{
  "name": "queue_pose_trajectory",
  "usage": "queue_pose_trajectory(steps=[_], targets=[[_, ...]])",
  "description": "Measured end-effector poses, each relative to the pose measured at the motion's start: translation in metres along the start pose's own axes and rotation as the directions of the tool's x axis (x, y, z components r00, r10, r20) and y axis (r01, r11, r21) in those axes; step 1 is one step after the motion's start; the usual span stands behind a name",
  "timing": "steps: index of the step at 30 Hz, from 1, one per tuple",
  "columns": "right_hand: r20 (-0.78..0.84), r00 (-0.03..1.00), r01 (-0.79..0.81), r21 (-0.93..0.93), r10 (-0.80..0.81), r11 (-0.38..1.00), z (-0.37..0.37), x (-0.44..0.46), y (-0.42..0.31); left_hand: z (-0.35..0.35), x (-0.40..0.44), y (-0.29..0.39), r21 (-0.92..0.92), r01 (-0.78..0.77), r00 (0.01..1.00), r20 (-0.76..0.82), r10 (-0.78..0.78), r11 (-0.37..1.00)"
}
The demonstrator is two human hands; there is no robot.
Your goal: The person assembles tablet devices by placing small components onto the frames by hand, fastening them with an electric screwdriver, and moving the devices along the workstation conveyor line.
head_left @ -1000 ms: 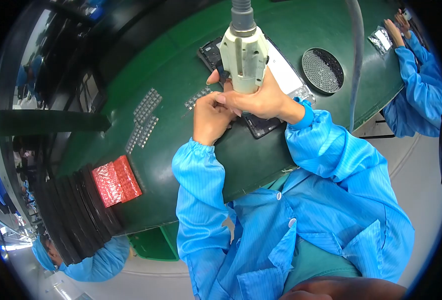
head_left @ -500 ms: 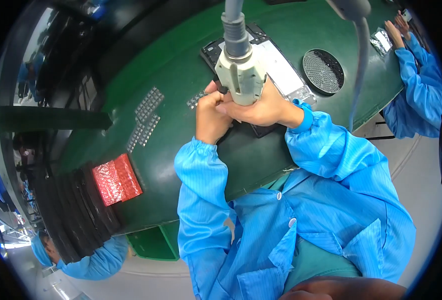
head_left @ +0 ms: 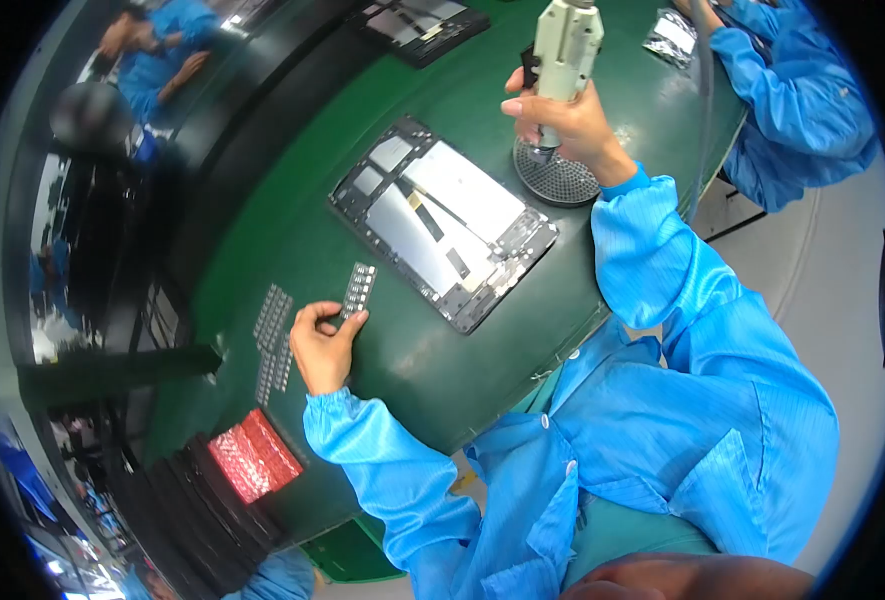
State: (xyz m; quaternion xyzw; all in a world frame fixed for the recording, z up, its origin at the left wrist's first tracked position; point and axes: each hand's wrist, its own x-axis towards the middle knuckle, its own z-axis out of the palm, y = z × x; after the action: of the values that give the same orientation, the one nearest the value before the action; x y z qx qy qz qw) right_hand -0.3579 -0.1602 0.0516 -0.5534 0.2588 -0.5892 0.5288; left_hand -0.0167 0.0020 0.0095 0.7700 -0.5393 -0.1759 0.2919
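My right hand (head_left: 574,122) is wrapped around a pale electric screwdriver (head_left: 568,50), tip down over a round gridded tray (head_left: 570,188) of small dark pieces. My left hand (head_left: 324,345) has thumb and fingers closed at the lower end of a small strip of metallic parts (head_left: 360,285); exactly how the fingertips grip it is partly hidden. Between my hands an opened tablet (head_left: 482,190) lies on the green table, its silver interior and ribbon cable facing up.
More strips of small parts (head_left: 274,340) lie left of my left hand. A red bubble-wrap pack (head_left: 255,455) sits beside a row of black sleeves (head_left: 197,515). Another tablet (head_left: 422,28) rests at the back. A co-worker's blue sleeve (head_left: 782,85) is at the right, near a silver bag (head_left: 670,38).
Both hands have left the tablet. My right hand carried the screwdriver right to over the round tray; my left hand moved left and down to the strip of parts. The view has shifted.
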Motion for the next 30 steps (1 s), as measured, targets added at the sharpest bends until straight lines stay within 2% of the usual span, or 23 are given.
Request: queue_pose_trajectory(steps=[3, 4, 7, 11, 15, 21, 24, 27, 29, 30], targets=[[0.005, 1.0, 0.012, -0.033, -0.011, 0.999, 0.0, 0.002, 0.004, 0.004, 0.004, -0.01, -0.278, 0.027, 1.0, 0.02, -0.022, 0.96], [0.02, 1.0, 0.005, -0.051, -0.004, 0.999, 0.001, 0.003, 0.005, 0.004, 0.003, -0.008, -0.441, 0.098, 0.995, 0.065, -0.077, 0.892], [0.029, 0.999, 0.03, -0.064, -0.028, 0.997, 0.004, 0.005, 0.013, 0.0, 0.004, -0.018, -0.425, 0.101, 0.995, 0.054, -0.086, 0.9], [0.053, 0.998, -0.026, -0.104, 0.031, 0.994, 0.008, 0.002, 0.012, 0.0, 0.003, -0.023, -0.435, 0.097, 0.995, 0.065, -0.076, 0.895], [0.043, 0.998, -0.039, -0.134, 0.045, 0.99, 0.007, 0.002, 0.012, -0.004, 0.0, -0.008, -0.388, 0.133, 0.991, 0.061, -0.119, 0.912], [0.072, 0.996, -0.044, -0.153, 0.055, 0.987, 0.008, 0.001, 0.012, 0.001, 0.004, -0.03, -0.336, 0.029, 0.999, -0.02, -0.038, 0.942], [0.05, 0.999, -0.008, -0.129, 0.015, 0.992, 0.014, 0.0, 0.0, -0.003, 0.007, -0.023, -0.198, 0.053, 0.998, -0.026, -0.059, 0.979], [0.026, 1.0, 0.008, -0.07, -0.006, 0.997, 0.022, 0.0, -0.007, -0.01, 0.012, -0.013, 0.024, 0.044, 0.999, -0.023, -0.043, 0.999], [0.061, 0.997, 0.057, -0.036, -0.054, 0.998, 0.033, -0.003, -0.012, -0.013, 0.013, -0.005, 0.064, 0.061, 0.998, -0.009, -0.06, 0.996], [0.066, 0.998, 0.021, -0.032, -0.019, 0.999, 0.043, -0.006, -0.016, -0.014, 0.014, -0.003, 0.091, 0.07, 0.997, 0.004, -0.071, 0.993]])
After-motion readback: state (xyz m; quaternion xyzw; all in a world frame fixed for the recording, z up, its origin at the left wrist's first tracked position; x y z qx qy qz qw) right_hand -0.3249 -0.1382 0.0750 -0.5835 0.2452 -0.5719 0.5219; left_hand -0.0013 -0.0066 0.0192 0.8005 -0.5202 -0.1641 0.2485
